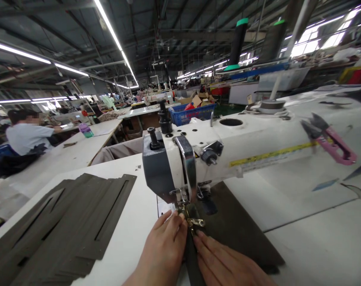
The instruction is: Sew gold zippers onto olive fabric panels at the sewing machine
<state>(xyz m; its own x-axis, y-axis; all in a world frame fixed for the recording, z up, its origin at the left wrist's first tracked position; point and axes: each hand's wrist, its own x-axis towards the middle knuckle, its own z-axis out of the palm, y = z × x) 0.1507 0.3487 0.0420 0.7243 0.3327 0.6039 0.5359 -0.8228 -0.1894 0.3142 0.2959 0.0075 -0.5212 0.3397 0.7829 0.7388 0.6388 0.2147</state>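
Pressing down on a long dark green strip of cloth (193, 260), the left hand (161, 254) and the right hand (228, 264) sit on each side of it, close together. Neither hand is clenched. The fingers lie flat and do not wrap around anything. The strip runs away from the person and goes under the presser foot (182, 204) of a white sewing machine (242, 139). A shiny metal zipper pull (195, 222) sits on the strip, just past the fingertips and near the foot. A wide dark cloth piece (238, 226) lies under the strip, to the right.

On the white work table (129, 226), to the left of the hands, lies a pile of dark green cut pieces (70, 222) with long thin slots. Pink thread snips (332, 143) rest on the machine, far to the right. Big spools of black thread (238, 43) stand up high behind it. Farther off is a blue plastic crate (189, 115), with cardboard boxes (200, 99) past it. Another worker (27, 137) sits at a long table on the far left.
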